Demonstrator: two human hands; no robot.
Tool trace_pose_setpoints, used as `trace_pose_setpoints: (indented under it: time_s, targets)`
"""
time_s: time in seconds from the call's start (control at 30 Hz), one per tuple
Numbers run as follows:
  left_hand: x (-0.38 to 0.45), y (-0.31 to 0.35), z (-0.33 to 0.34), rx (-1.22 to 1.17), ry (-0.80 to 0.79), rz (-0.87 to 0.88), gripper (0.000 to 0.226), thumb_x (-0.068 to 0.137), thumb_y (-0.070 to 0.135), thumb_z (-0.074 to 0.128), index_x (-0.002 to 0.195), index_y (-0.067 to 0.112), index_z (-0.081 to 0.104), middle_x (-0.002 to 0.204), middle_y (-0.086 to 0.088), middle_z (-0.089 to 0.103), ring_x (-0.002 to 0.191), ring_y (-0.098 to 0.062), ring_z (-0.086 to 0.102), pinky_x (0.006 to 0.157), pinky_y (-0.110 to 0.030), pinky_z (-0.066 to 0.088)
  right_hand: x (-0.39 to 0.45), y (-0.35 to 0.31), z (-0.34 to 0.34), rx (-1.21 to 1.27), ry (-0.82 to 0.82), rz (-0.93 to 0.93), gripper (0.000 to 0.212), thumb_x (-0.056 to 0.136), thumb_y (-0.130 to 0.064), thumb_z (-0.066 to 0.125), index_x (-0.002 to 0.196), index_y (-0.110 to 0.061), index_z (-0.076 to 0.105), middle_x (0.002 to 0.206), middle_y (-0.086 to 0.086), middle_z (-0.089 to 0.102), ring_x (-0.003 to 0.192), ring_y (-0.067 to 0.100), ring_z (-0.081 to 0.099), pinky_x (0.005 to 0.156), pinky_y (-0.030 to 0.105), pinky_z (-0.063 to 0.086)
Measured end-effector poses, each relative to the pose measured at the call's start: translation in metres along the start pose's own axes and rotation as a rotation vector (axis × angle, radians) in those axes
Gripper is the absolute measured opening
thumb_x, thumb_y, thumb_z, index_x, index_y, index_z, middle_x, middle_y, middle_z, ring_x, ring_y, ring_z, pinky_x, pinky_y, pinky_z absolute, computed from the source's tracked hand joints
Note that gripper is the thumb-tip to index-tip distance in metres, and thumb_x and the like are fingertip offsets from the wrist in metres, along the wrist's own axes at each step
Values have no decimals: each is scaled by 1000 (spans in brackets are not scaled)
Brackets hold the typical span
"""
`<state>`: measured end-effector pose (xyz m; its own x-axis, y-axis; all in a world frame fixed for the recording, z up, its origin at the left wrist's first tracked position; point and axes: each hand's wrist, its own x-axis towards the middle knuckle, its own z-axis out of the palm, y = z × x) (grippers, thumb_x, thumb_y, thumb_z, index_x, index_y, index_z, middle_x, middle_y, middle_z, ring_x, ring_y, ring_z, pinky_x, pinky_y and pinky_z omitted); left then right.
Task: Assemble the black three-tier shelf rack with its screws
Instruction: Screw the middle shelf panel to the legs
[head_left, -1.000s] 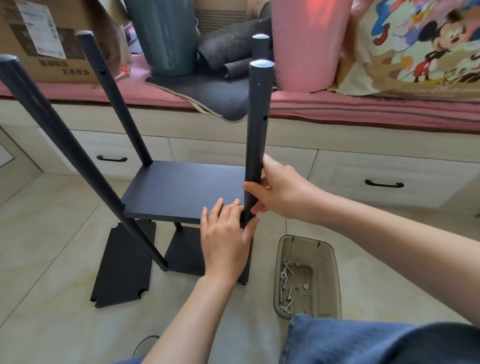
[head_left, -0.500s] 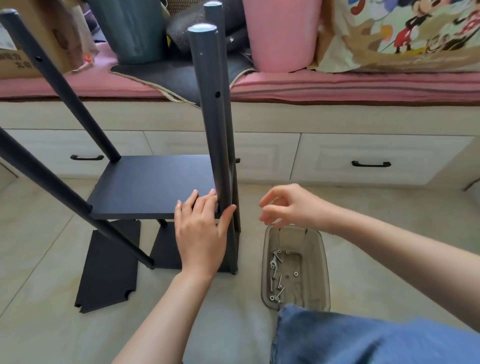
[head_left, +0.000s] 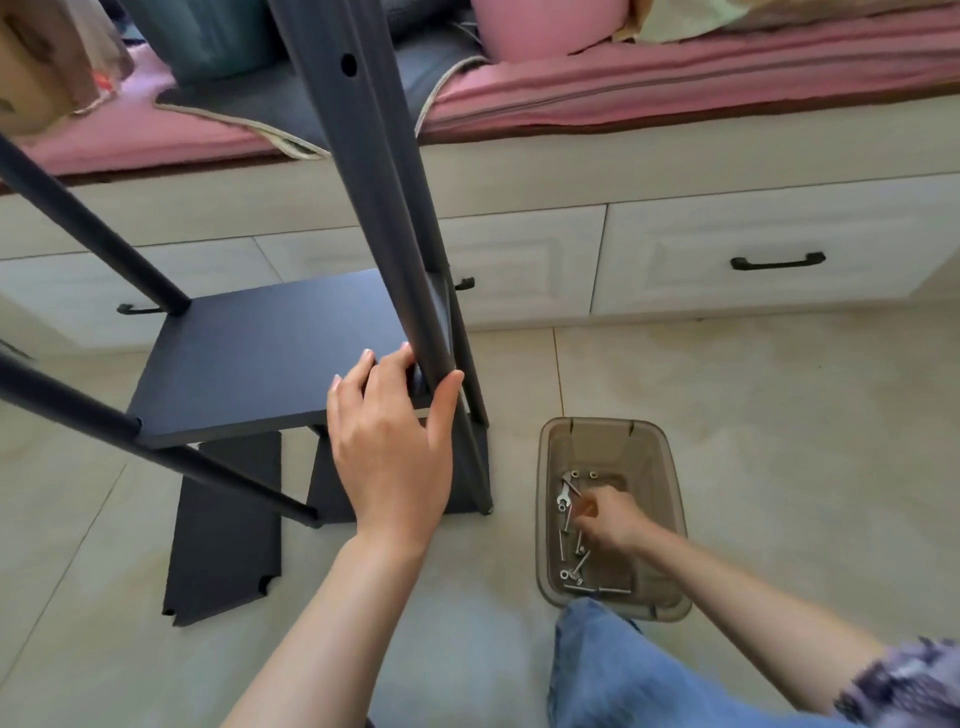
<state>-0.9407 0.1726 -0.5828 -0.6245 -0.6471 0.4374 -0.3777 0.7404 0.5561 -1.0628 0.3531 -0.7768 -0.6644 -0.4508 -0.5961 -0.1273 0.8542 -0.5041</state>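
— While the left hand (head_left: 389, 441) wraps its thumb and fingers round the near black post (head_left: 384, 218) at the corner of the shelf board (head_left: 270, 358), where is the other one?

— The right hand (head_left: 608, 519) is down inside the brown plastic bin (head_left: 670, 467) on the floor, among the screws (head_left: 581, 564), nuts and a small wrench (head_left: 563, 498). Its fingers are bunched and blurred; I cannot tell whether they pinch anything.

— And the rack itself?

— It stands on the tiled floor (head_left: 779, 415), four posts up, with one board fixed partway up. A second board sits low between the posts' feet. A spare board (head_left: 223, 530) lies flat on the tiles, just left of it.

— What crowds the work?

— The near post crosses the view and hides part of the board's right corner. Behind the rack runs a low cabinet with drawers (head_left: 753, 260) and black handles, topped with a pink cushion (head_left: 675, 88). A blue-jeaned knee (head_left: 649, 675) sits just beside the bin's near edge.
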Motion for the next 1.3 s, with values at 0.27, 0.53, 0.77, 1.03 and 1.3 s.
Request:
trace_pose_setpoints:
  time_s: [0.27,0.53,0.77,1.03,1.3]
  targets:
    - [1,-7,2,-3,11,0,48,96,51,55,114,8,66,116,-11,69,132,-31,51,108,-52,42,35,4,10,-33,192,9,23,99,-26,56,113,-9,62,111,14,70,104,32,64,86,38,52]
    - [1,-9,3,1,24,26,49,97,52,52,111,8,68,113,-7,69,132,-30,51,105,-50,44,49,-9,20,-359,203,-28,27,95,1,43,117,-4,57,119,17,63,106,36,64,76,36,47]
    - [2,-7,0,0,6,40,47,97,50,53,109,8,70,99,-2,69,131,-31,52,103,-54,44,30,-24,-1,-226,157,-102,10,90,-14,60,83,-6,59,87,16,66,83,34,65,66,32,44]
    - [6,-4,-9,-19,-89,-22,38,95,45,63,102,9,70,96,0,70,132,-28,51,100,-52,44,-60,-82,-55,307,418,-327,10,78,-11,68,75,-16,60,57,-2,67,59,7,67,52,14,47]
    - [13,1,-21,42,-205,-36,46,95,54,55,111,14,69,112,0,73,136,-24,46,105,-45,41,-136,-149,-76,864,318,-657,6,89,-7,70,89,-7,63,80,7,77,76,23,76,71,38,62]
